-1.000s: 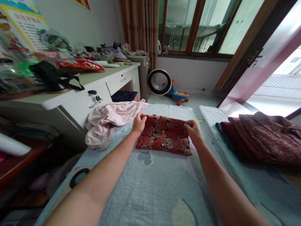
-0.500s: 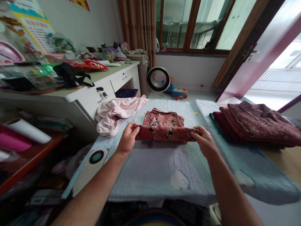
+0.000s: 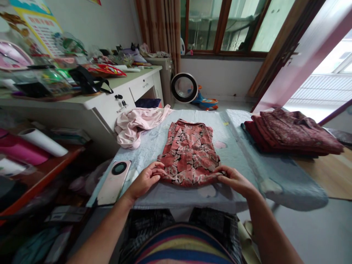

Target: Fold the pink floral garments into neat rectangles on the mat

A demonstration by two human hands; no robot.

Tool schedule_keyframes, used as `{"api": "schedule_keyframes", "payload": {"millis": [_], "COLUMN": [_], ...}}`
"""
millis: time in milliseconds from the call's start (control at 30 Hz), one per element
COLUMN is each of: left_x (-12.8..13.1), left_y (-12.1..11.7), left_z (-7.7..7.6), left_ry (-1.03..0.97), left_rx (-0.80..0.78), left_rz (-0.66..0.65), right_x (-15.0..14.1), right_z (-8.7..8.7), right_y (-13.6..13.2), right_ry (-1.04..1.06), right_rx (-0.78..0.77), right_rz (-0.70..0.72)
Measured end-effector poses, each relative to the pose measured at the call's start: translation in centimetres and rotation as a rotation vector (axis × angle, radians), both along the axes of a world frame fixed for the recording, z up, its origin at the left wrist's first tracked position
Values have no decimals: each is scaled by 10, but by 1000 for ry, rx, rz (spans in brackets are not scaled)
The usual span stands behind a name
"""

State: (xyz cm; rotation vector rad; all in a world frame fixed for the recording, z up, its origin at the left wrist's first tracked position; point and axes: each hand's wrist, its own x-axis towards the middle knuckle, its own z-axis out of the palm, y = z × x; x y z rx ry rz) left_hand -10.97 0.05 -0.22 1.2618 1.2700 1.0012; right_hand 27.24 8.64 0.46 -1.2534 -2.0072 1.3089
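Note:
A red floral shirt (image 3: pixel 189 150), folded into a long rectangle, lies on the light blue cloth (image 3: pixel 236 146) spread over the table, its collar end away from me. My left hand (image 3: pixel 147 178) pinches the shirt's near left corner between thumb and fingers. At the near right corner, my right hand (image 3: pixel 235 179) grips the fabric the same way. The near edge between them sags slightly toward me. A pale pink garment (image 3: pixel 134 126) lies crumpled past my left hand, and a phone (image 3: pixel 114 183) with a round dark camera ring rests at the table's left edge.
A stack of folded dark red clothes (image 3: pixel 291 134) sits on the right. Left of the table are a white desk (image 3: pixel 110 101) crowded with items and a low shelf with a pink bottle (image 3: pixel 22 146). Beyond stand a washing machine with a round door (image 3: pixel 184 88) and a blue ride-on toy (image 3: pixel 206 102).
The shirt's near end, earlier held raised and doubled over, now lies laid out toward me, so more of the front shows. Both hands have come down and closer to me, still gripping its corners.

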Motion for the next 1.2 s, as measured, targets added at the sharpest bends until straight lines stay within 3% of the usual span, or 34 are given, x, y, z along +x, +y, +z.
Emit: {"api": "schedule_keyframes", "payload": {"millis": [167, 267, 400, 533, 633, 800, 933, 1067, 1200], "left_x": [-2, 6, 26, 54, 73, 86, 88, 89, 90], "left_y": [-6, 5, 35, 70, 91, 110, 109, 91, 68], "left_z": [12, 19, 22, 20, 15, 7, 8, 12, 11], "left_ry": [30, 225, 555, 842, 980, 1141, 1166, 1198, 1182], "left_rx": [-67, 48, 315, 488, 483, 383, 410, 632, 803], "left_rz": [-125, -81, -21, -133, -215, -209, -207, -200, -303], "right_x": [5, -2, -14, -23, -27, -32, -33, -30, -27], "right_z": [5, 4, -6, -20, -31, -48, -50, -50, -52], "right_y": [-2, 4, 23, 37, 40, 39, 40, 38, 33], "right_ry": [43, 14, -108, -270, -319, -313, -329, -215, -65], "right_rx": [-70, 5, 302, 465, 471, 478, 475, 498, 560], "right_rz": [146, -23, -351, -376, -372, -445, -460, -459, -437]}}
